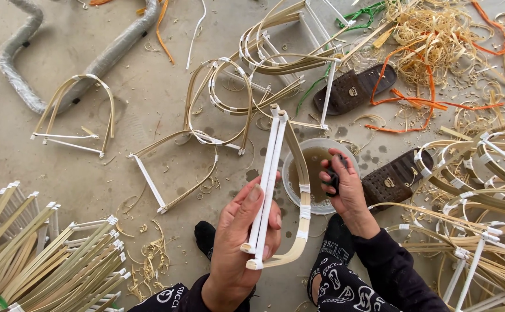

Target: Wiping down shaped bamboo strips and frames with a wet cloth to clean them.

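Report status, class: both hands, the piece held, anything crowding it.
Left hand grips bamboo frame upright. Right hand holds small black tool over bowl of brown liquid. Finished frames, sandals around.

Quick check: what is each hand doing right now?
Left hand: closed on a bent bamboo frame.
Right hand: closed on a small dark tool.

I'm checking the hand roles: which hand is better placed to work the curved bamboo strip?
Probably the right hand: it holds a small dark tool beside the curved bamboo strip, while the left hand grips the white sticks.
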